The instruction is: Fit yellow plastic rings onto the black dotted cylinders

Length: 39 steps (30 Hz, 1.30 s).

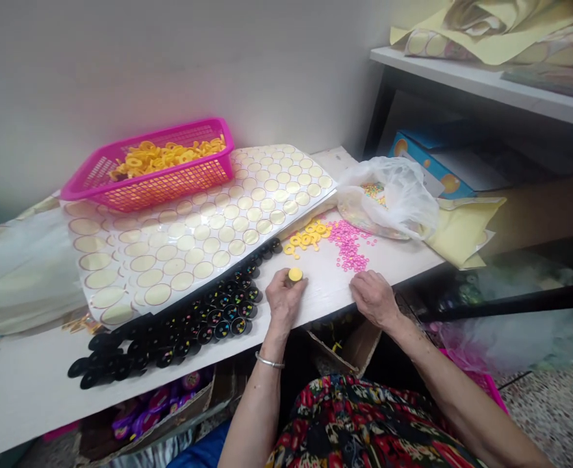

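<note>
My left hand (pixel 285 299) is closed round a small round piece with a yellow top (pixel 295 274), its lower part hidden by the fingers. At the near edge of a heap of tiny pink rings (pixel 349 246), my right hand (pixel 374 296) has its fingers bent together. Whatever they pinch, if anything, is too small to make out. Several yellow ring-shaped pieces (pixel 308 235) lie beside the pink rings. Left of my left hand stand rows of small black cups (pixel 213 316), several with coloured bits inside.
A pink basket (pixel 160 185) of yellow pieces rests on sheets of round stickers (pixel 203 247). At the right are a clear plastic bag (pixel 394 195) of small coloured bits and a yellow paper sheet (pixel 466 227). Below the table's front edge stands a box of purple items (pixel 154 406).
</note>
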{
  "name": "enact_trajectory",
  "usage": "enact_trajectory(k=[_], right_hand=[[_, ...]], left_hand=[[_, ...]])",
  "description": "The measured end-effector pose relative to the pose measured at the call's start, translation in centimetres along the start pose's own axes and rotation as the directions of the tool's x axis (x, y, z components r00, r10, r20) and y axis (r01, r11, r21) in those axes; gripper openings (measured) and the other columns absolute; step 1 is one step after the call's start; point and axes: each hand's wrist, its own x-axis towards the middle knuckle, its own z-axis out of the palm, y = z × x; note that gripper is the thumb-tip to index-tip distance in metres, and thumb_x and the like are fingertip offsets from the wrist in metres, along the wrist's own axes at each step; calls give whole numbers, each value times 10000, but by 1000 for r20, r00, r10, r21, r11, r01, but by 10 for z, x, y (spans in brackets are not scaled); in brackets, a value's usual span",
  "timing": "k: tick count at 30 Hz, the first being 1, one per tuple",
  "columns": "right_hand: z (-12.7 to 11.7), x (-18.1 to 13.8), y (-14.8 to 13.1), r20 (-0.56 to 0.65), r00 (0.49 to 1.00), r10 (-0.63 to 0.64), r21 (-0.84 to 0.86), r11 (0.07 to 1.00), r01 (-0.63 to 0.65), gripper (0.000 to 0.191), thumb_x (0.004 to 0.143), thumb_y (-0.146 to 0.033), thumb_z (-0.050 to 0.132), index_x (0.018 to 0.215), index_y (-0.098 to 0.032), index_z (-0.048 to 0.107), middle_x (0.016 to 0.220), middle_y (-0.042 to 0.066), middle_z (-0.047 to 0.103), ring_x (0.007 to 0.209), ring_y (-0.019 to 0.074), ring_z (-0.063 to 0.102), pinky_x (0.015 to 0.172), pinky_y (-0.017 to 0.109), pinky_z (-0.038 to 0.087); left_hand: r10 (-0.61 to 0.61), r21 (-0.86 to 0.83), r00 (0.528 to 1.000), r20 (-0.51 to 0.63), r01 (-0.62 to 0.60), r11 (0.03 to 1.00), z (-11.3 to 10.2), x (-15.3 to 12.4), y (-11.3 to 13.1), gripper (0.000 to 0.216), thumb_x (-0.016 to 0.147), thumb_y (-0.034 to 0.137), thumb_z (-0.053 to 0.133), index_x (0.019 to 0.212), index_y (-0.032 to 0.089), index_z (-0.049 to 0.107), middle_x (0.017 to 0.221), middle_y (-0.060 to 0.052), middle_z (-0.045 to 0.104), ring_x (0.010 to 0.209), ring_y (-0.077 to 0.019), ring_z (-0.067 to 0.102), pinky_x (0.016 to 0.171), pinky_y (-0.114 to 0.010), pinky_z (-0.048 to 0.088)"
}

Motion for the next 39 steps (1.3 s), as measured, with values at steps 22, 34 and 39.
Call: enact_trajectory(k=[22, 34, 39], right_hand=[[-2, -4, -5, 70, 998, -9, -93, 996, 15, 220, 778, -37, 409, 659, -177, 529, 698, 59, 492, 682, 175, 411, 612, 278, 288], [7, 7, 5, -39, 997, 65, 275, 960, -51, 219, 843, -157, 421, 637, -194, 482, 760, 49, 473, 723, 161, 460, 647, 273, 384], [8, 6, 4, -15, 999, 49, 220, 974, -45, 213, 808, -79, 388, 655, -187, 489, 757, 64, 479, 746, 181, 440, 663, 293, 380]], left_hand=[[450, 289, 339, 826, -940, 179, 7, -97, 7, 232, 825, 118, 413, 1045, 102, 487, 855, -81, 546, 729, -168, 510, 587, -292, 394], [378, 866, 899, -221, 3, 500, -72, -24, 15, 257, 777, 386, 501, 740, 144, 578, 1057, -155, 521, 1039, -339, 381, 760, -454, 304], [359, 904, 930, -82, -82, 420, -72, -25, 18, 217, 776, 328, 497, 677, 152, 578, 943, -116, 538, 998, -301, 390, 736, -417, 290]])
